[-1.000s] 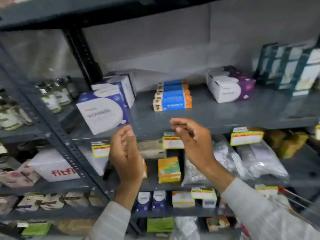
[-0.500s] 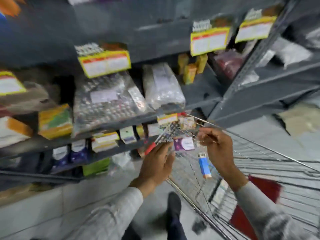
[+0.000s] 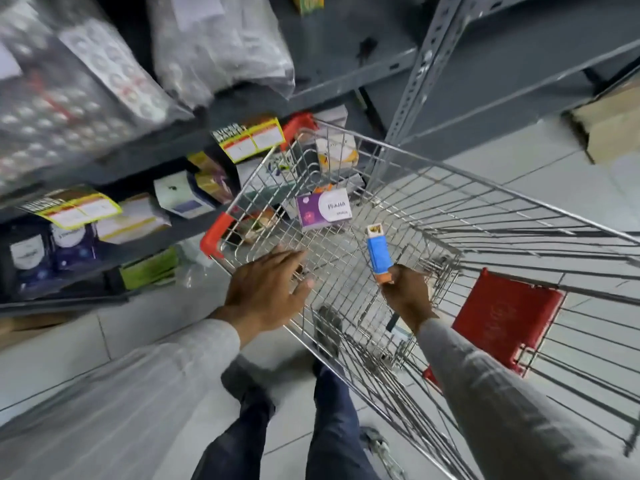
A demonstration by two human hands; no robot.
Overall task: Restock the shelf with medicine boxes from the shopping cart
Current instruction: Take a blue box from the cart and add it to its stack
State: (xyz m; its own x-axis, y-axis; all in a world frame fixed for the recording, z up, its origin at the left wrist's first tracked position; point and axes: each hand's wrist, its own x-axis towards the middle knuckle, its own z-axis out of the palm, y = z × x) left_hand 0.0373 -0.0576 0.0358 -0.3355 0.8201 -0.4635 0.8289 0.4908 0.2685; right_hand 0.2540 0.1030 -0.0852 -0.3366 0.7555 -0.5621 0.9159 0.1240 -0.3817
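Beside grey shelving, shopping cart (image 3: 450, 188) holds purple box (image 3: 323, 209); right hand (image 3: 407, 294) grips blue box (image 3: 378, 252); left hand (image 3: 266, 289) spread, empty.

Pale tiled floor (image 3: 62, 355) beneath grey perforated steel racking (image 3: 420, 69).

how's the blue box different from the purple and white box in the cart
The blue box is slim and long, blue with an orange end; the purple and white box is broader and flatter. The blue box is pinched at its orange end by the right hand and raised over the cart; the purple and white box lies loose on the cart's wire floor, untouched. Both are small cartons inside the cart's outline.
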